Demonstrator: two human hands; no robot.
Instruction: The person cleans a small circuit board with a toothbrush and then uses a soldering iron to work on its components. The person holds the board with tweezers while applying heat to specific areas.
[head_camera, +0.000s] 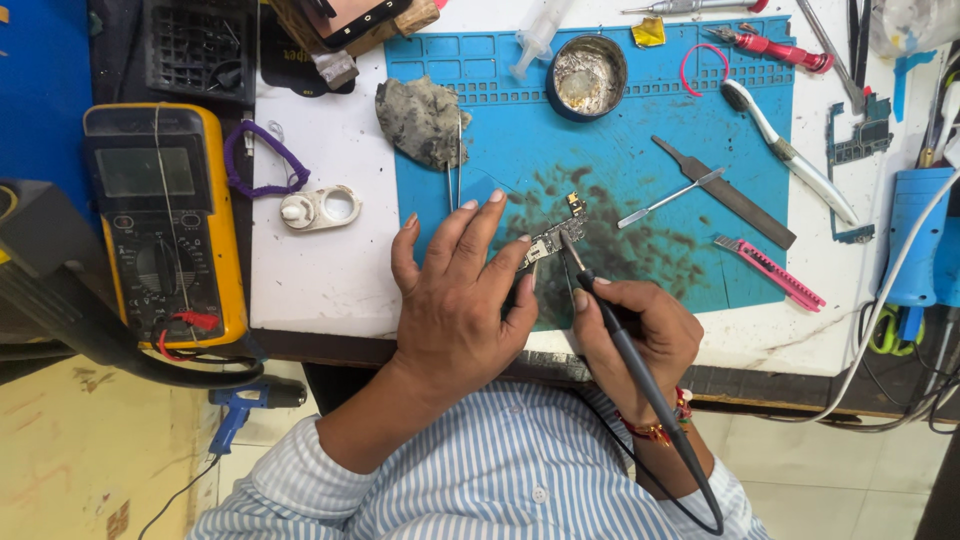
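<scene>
Nearest to the person, the right hand (640, 335) closes around a dark soldering iron (620, 345) like a pen, its tip touching the small circuit board (550, 240), while the left hand (460, 295), fingers spread, presses on the board's near edge, seemingly to keep it from sliding. The board lies on the stained blue mat (600, 170) on the white counter (320, 270), probably to protect the surface from heat. Farther away lie tweezers (455, 165), a grey rag (422, 120), a round tin (586, 76), and at the left a yellow multimeter (165, 225).
</scene>
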